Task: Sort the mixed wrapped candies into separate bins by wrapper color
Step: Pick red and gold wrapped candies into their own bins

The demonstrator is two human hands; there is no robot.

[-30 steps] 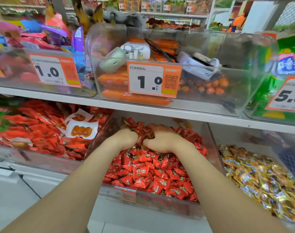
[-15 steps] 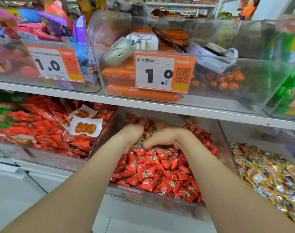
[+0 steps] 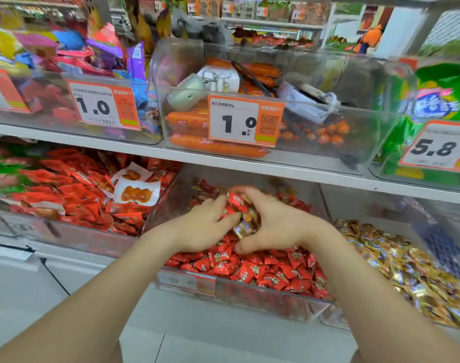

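Note:
A clear bin [image 3: 249, 297] on the lower shelf holds a heap of red-wrapped candies [image 3: 255, 271]. Both my hands are over its middle. My left hand [image 3: 205, 226] and my right hand [image 3: 273, 226] together hold a bunch of mixed candies [image 3: 243, 218] between curled fingers, red wrappers on top and gold or brown ones below. To the right, another clear bin [image 3: 328, 320] holds gold-wrapped candies [image 3: 407, 271].
A bin of larger red snack packets [image 3: 74, 195] sits on the left. The upper shelf [image 3: 223, 159] carries bins of sausages [image 3: 215, 145], colourful packets and green bags with price tags. White floor tiles lie below.
Both hands have lifted out of the red heap and drawn slightly toward me, raising the bunch of candies. The camera has shifted a little.

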